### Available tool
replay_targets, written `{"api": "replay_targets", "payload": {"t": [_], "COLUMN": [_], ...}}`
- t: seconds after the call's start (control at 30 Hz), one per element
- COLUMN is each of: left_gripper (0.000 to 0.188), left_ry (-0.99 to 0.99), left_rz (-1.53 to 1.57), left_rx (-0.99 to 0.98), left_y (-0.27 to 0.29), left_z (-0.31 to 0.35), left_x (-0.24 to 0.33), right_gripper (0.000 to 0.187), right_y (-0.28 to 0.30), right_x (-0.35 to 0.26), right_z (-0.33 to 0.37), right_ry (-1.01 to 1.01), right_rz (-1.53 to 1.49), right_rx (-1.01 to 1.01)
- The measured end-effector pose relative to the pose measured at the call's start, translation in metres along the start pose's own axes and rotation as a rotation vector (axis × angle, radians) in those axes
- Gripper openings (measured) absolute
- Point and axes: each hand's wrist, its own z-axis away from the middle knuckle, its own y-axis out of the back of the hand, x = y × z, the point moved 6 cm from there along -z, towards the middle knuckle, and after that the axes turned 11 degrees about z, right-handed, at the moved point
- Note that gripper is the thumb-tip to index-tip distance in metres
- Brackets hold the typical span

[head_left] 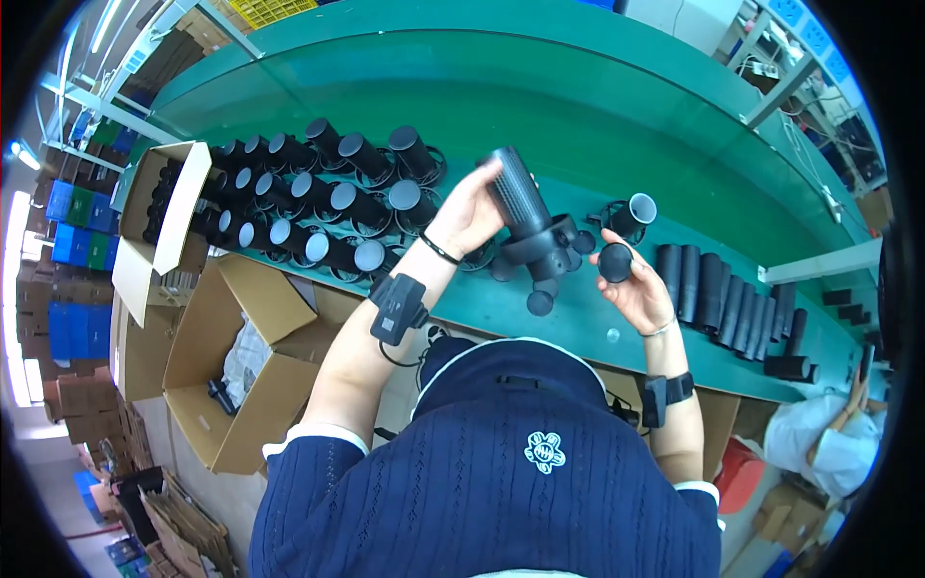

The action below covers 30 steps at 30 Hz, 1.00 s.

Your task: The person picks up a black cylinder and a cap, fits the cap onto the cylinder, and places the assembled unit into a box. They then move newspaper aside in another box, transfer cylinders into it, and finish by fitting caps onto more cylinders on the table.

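Observation:
My left hand [469, 214] is closed around a black cylindrical lamp housing [525, 207], held tilted above the green bench [578, 116]. A wider black collar sits at the housing's lower end. My right hand [636, 287] holds a small round black cap [615, 262] between fingers and thumb, just right of the housing's lower end. A few small black round parts [540, 302] lie on the bench below the housing. Another short black cylinder with a pale open end [636, 210] rests behind my right hand.
Several black cylinders with pale faces [318, 197] lie in rows at the left. Plain black tubes [723, 294] lie side by side at the right. Open cardboard boxes [236, 356] stand at the lower left. Another person in white [829, 438] is at the lower right.

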Motion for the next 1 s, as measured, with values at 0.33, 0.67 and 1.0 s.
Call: {"api": "replay_targets", "payload": {"t": [0.33,0.67,1.0], "left_gripper": [0.070,0.059,0.051], "left_ry": [-0.007,0.061,0.034], "left_rz": [-0.462,-0.602,-0.268], "left_rx": [0.166,0.090,0.101], "left_y": [0.029,0.061,0.082], "left_z": [0.044,0.082,0.109], "left_x": [-0.066,-0.081,-0.071], "right_gripper": [0.062,0.067,0.067], "right_y": [0.007,-0.003,-0.013], "right_x": [0.006,0.044,0.066], "right_z": [0.014,0.027,0.031], "right_ry": [0.047,-0.082,-0.190], "right_rz": [-0.021,-0.029,0.072], "right_rx": [0.044,0.061,-0.029]}}
